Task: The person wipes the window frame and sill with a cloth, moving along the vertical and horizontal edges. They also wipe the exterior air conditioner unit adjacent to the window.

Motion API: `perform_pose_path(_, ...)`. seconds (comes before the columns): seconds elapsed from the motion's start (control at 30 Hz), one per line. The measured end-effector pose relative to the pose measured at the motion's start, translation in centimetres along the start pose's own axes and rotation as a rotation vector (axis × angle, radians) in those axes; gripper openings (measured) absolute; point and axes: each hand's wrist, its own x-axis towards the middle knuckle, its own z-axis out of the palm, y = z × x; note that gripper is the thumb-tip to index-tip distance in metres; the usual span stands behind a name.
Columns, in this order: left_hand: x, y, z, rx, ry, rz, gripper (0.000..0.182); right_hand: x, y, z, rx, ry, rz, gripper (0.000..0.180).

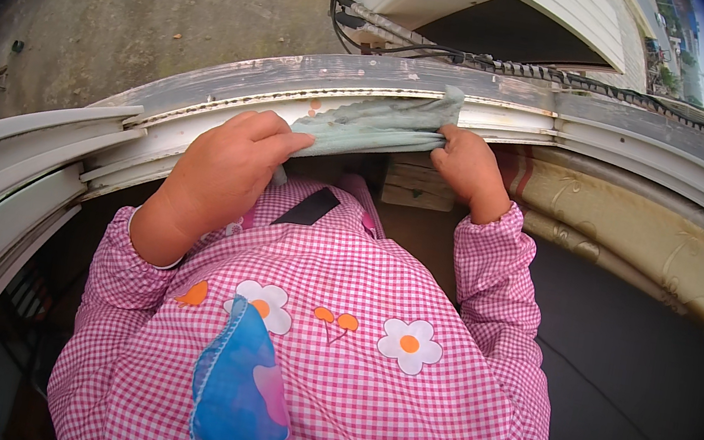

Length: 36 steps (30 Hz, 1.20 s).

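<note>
A damp-looking, pale green cloth (381,124) with dark smudges stretches between my two hands over a white window sill track (506,121). My left hand (229,166) grips its left end, thumb and fingers pressed together. At the other end, my right hand (471,168) pinches the cloth's edge, while a loose corner sticks up above the frame's outer lip. Part of the track lies hidden under the cloth. Some of the cloth's lower left end shows below my left hand.
White sliding window sashes (28,169) stand at the left. A patterned beige curtain (633,230) hangs at the right. Outside, black cables and wrapped pipes (421,44) run near a white canopy-like structure (537,7). Bare ground (152,2) lies far below.
</note>
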Motion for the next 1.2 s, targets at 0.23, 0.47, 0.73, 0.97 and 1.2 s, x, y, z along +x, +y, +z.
perform_pose_path(0.23, -2.0, -0.3, -2.3, -0.023, 0.016, -0.065, 0.032, -0.6, -2.7, 0.8, 0.077, 0.038, -0.023, 0.029)
perform_pose_path(0.47, -2.6, -0.2, -4.1, -0.032, 0.05, -0.083, 0.033, -1.3, -4.8, 1.7, 0.11, 0.113, -0.053, 0.032)
perform_pose_path(0.73, -2.9, -0.5, -4.0, -0.107, 0.16, -0.121, 0.031, -2.1, -5.9, 2.5, 0.171, 0.195, -0.137, 0.026)
perform_pose_path(0.97, 0.3, -0.5, -2.2, -0.281, 0.333, -0.155, 0.022, -2.9, -5.7, -1.6, 0.352, 0.479, -0.265, 0.022)
perform_pose_path(1.2, 0.2, 0.3, -1.4, -0.528, 0.433, -0.152, 0.022, -2.6, -3.5, -3.7, 0.383, 0.587, -0.382, 0.02)
